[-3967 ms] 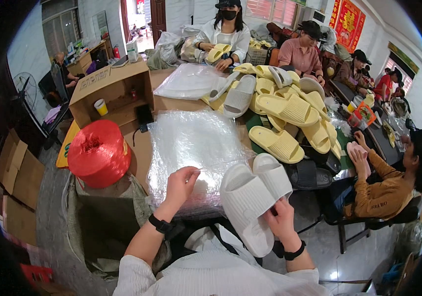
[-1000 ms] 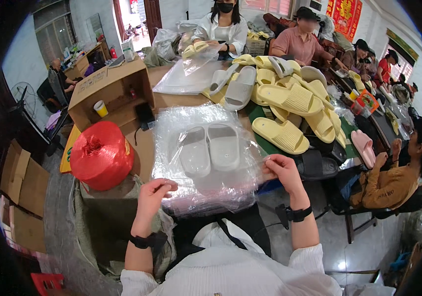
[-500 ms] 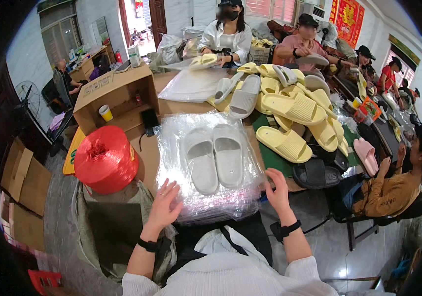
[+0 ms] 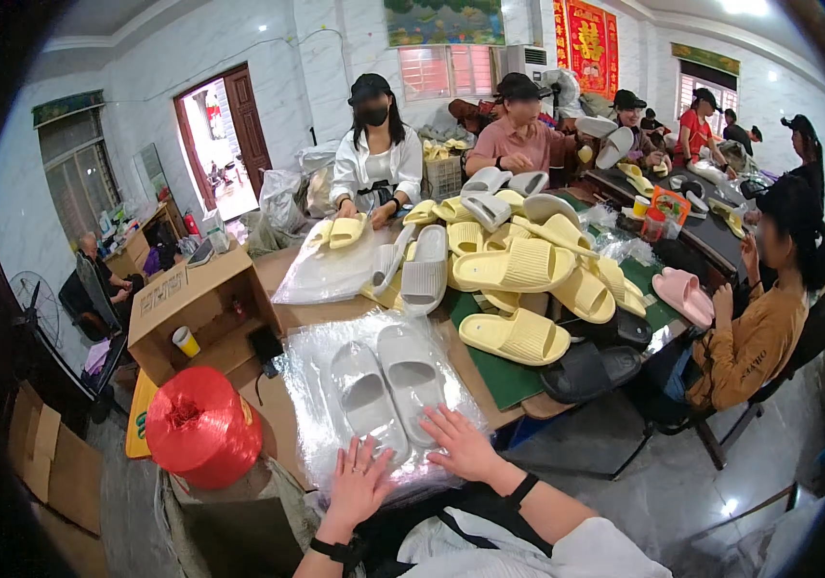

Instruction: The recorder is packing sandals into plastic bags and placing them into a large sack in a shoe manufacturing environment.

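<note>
Two grey slide slippers point(image 4: 367, 390) lie side by side on a stack of clear plastic bags point(image 4: 311, 424) in front of me; whether they are inside the top bag I cannot tell. My left hand point(image 4: 361, 484) rests at the near edge of the stack, fingers spread, close to the heel of the left slipper. By the heel of the right slipper, my right hand point(image 4: 463, 444) lies with its fingers stretched out. Neither hand grips anything.
Left stand a big red roll of plastic twine point(image 4: 202, 429) and an open cardboard box point(image 4: 205, 303) with a yellow-and-white cup. A heap of yellow slippers point(image 4: 518, 265) and some grey ones fills the table's right. Black slippers point(image 4: 591, 374) lie nearer. Co-workers sit or stand around the tables.
My head view has tilted up and shifted right. Both hands have come closer together, the right one moving inward from beside the stack to the slippers' heels.
</note>
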Motion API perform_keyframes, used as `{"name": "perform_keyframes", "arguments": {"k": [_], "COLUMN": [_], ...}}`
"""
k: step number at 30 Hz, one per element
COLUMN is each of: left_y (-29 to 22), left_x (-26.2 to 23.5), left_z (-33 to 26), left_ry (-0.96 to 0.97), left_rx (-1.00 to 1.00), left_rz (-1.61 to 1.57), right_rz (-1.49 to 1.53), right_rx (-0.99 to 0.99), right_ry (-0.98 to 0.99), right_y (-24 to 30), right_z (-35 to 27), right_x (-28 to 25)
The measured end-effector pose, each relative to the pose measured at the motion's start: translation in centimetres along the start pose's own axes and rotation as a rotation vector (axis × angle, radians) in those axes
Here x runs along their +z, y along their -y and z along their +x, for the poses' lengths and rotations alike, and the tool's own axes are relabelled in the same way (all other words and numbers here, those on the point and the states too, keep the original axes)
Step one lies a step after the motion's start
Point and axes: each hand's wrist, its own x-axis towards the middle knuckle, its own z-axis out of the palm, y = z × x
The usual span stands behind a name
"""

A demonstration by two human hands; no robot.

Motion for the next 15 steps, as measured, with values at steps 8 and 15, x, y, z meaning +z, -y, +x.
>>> {"name": "perform_keyframes", "arguments": {"k": [8, 15], "left_y": [1.1, 0.9], "left_x": [-1.7, -4.4], "left_z": [0.5, 2.6], "left_ry": [-0.098, -0.183], "left_rx": [-0.148, -0.685], "left_rz": [-0.354, -0.406], "right_rz": [0.053, 0.092], "right_rx": [0.009, 0.03], "right_ry": [0.011, 0.017], "right_y": [-0.4, -0.6], "right_z": [0.4, 0.6], "right_x": [0.5, 0.3]}}
